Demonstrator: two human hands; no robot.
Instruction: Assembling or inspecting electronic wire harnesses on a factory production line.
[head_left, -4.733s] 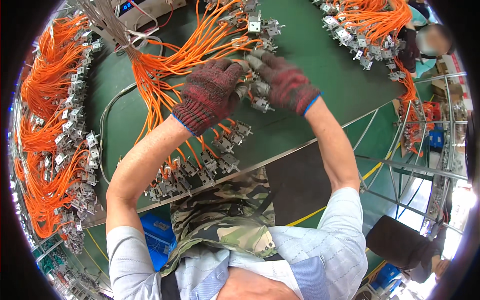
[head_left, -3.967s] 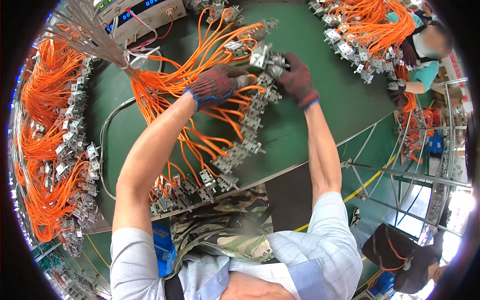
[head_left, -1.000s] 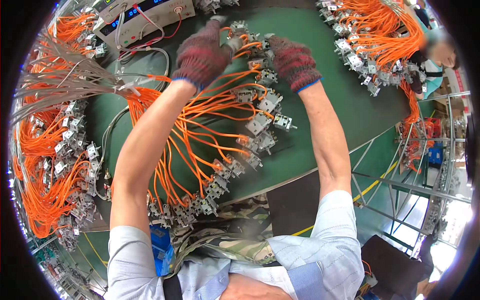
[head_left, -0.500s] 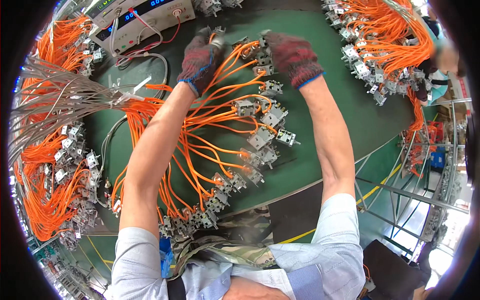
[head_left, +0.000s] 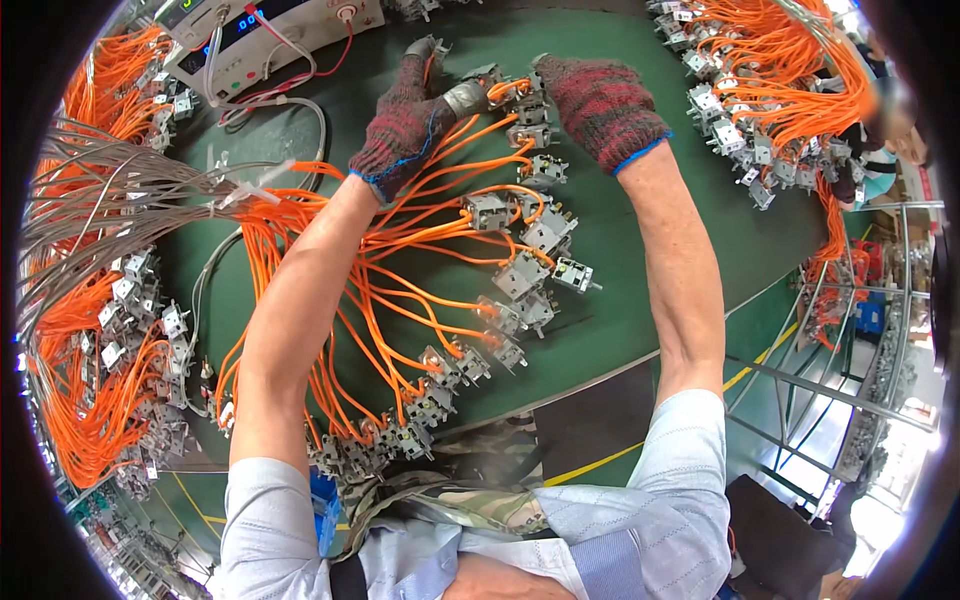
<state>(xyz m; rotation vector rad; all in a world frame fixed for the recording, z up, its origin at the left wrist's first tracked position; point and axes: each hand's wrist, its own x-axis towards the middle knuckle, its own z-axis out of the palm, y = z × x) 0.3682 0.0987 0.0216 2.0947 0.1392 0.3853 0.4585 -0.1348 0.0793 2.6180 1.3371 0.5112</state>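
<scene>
My left hand (head_left: pixel 408 120), in a dark red and grey knitted glove with blue edging, is open over the far side of the green table. Its index finger reaches toward a small metal unit (head_left: pixel 441 48) with an orange wire. The grey-tipped thumb points right, close to another boxy metal unit (head_left: pixel 486 76). My right hand (head_left: pixel 606 108), gloved alike, is curled closed beside the row's far end; what its fingertips hold, if anything, is hidden. Several orange wires (head_left: pixel 400 238) fan out from a grey cable bundle (head_left: pixel 130 180) to a curved row of metal units (head_left: pixel 548 232).
A bench power supply (head_left: pixel 270 50) with red and grey leads stands at the far left. Heaps of orange-wired units lie along the left (head_left: pixel 90 430) and at the far right (head_left: pixel 790 95). Beyond the table's right edge stands a metal frame rack (head_left: pixel 800 385); a person (head_left: pixel 880 165) is behind the far-right heap.
My left hand has spread, its thumb swinging right toward the row and its index finger stretching away from me. My right hand has shifted slightly right. The view has moved a little.
</scene>
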